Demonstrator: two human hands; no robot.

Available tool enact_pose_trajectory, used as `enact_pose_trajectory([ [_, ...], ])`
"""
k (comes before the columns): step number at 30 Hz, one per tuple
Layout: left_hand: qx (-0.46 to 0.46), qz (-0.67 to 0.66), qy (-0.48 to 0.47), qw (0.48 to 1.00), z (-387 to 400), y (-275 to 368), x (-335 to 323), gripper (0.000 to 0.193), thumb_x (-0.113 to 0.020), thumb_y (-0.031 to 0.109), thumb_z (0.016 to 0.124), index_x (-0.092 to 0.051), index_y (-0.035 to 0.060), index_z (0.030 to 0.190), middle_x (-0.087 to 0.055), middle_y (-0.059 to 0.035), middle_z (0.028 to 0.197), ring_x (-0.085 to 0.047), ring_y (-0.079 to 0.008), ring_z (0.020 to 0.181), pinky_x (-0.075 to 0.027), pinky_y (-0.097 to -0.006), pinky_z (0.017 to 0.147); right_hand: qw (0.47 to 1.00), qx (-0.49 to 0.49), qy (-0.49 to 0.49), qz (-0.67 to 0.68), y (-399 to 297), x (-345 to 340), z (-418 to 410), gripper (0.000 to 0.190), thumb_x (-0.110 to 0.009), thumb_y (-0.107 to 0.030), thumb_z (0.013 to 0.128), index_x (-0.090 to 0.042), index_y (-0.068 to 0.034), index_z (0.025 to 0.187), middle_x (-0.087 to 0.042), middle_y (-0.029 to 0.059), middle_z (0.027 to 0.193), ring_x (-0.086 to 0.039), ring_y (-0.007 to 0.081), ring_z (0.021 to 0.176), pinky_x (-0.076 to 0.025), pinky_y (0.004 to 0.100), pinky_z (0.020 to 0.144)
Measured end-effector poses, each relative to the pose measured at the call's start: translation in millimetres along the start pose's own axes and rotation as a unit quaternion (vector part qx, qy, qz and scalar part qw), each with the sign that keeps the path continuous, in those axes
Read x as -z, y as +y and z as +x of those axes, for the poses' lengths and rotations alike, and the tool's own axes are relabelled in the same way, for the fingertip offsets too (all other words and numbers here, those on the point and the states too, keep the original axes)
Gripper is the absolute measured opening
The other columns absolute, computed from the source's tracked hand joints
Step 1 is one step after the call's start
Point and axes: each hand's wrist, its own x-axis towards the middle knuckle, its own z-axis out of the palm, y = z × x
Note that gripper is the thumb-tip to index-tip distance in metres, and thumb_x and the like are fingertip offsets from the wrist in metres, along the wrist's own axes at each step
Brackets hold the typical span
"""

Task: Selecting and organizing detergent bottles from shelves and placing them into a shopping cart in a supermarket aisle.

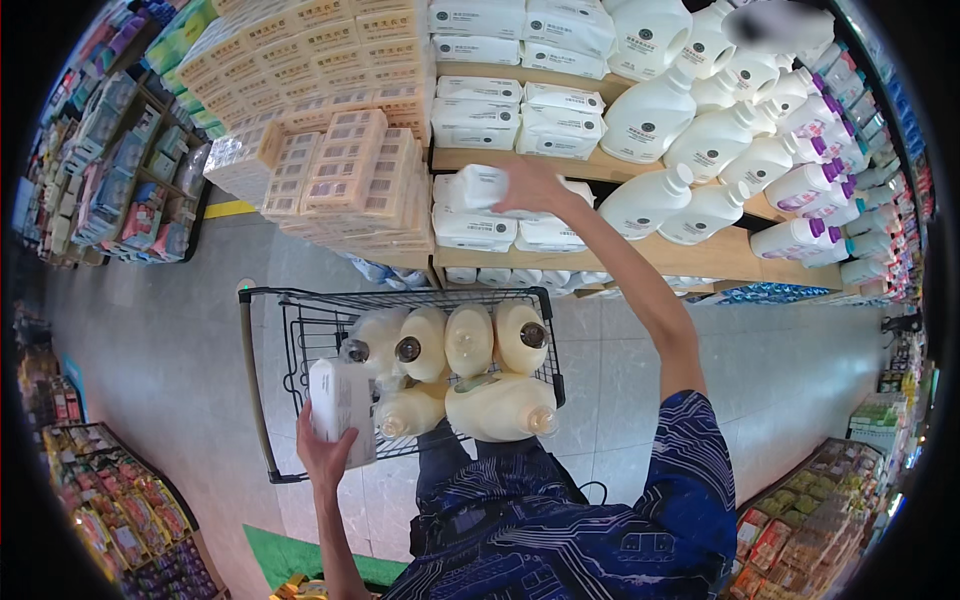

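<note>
My left hand (328,442) grips a white soft pack (341,409), held upright over the near-left corner of a wire shopping cart (405,296). Up at the shelf, my right hand (532,187) is closed on another white soft pack (480,186), a little blurred, above the stacked white packs (475,229) of the lower shelf. In the cart stand several cream-coloured bottles (469,341), some with dark caps; a larger one (495,405) lies on its side at the near edge. Clear plastic film partly covers the bottle at the left.
Large white jugs (646,199) and purple-capped bottles (795,238) fill the shelves (697,259) to the right. Wrapped soap bars (337,169) are piled at the left. Produce or snack displays (802,517) stand at the lower right, packaged goods (124,517) at the lower left.
</note>
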Motion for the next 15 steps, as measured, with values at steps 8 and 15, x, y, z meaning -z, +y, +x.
enact_pose_trajectory([
  [8, -0.079, 0.010, -0.058, 0.995, 29.3, 96.4, -46.6, 0.089, -0.085, 0.018, 0.058, -0.046, -0.0016, 0.136, -0.059, -0.0201, 0.115, -0.060, -0.0342, 0.107, -0.048, -0.0427, 0.092, 0.998, -0.039, -0.041, 0.037, 32.4, -81.0, 56.9, 0.104, -0.082, -0.047, 0.063, -0.035, -0.006, 0.147, -0.044, 0.0249, 0.143, -0.040, 0.0419, 0.133, -0.030, 0.0468, 0.114],
  [15, -0.136, 0.007, -0.079, 0.988, 51.4, 128.9, -72.5, 0.087, -0.085, 0.018, 0.058, -0.048, 0.0017, 0.135, -0.060, -0.0191, 0.113, -0.062, -0.0337, 0.102, -0.051, -0.0413, 0.088, 0.997, -0.044, -0.025, 0.063, 38.9, -78.5, 37.7, 0.091, -0.080, -0.050, 0.067, -0.045, -0.007, 0.140, -0.056, 0.0223, 0.131, -0.048, 0.0420, 0.125, -0.034, 0.0486, 0.109],
])
